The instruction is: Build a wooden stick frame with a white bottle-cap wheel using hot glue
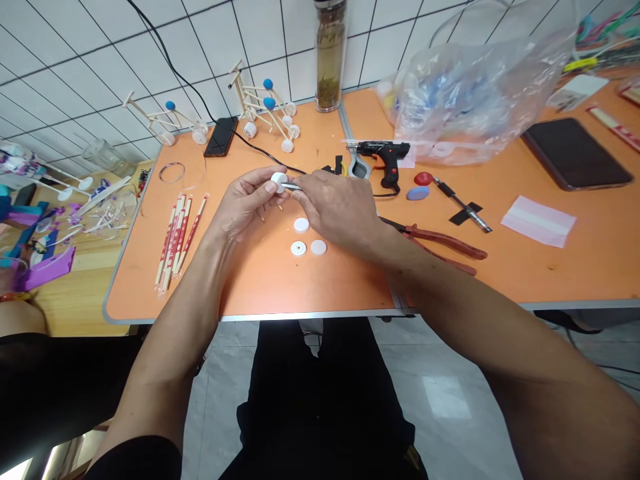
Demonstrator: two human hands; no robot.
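Our left hand (pixel 243 205) grips white plastic cap (pixel 278 181), seemingly steadying it against metal pin (pixel 292 186) pinched in our right hand (pixel 337 207).

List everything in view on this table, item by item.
flat orange table: 1, orange, under everything
stick-frame wheeled models: 2, tan with blue balls, far edge
glass bottle of tea: 1, amber, far edge
flat smartphone: 1, black, far left
paper-wrapped chopsticks: several, red and white, left of the hands
flat plastic discs: 3, white, below the hands
hot glue gun: 1, black, far middle
metal pliers: 1, red handles, right of the right hand
plastic bag: 1, clear, far right
flat tablet: 1, black, far right
paper sheet: 1, pink, right
white plastic wheel: 1, white, in the left hand
slim metal piece: 1, silver, in the right hand
left hand: 1, holding the wheel
right hand: 1, pinching the metal piece at the wheel
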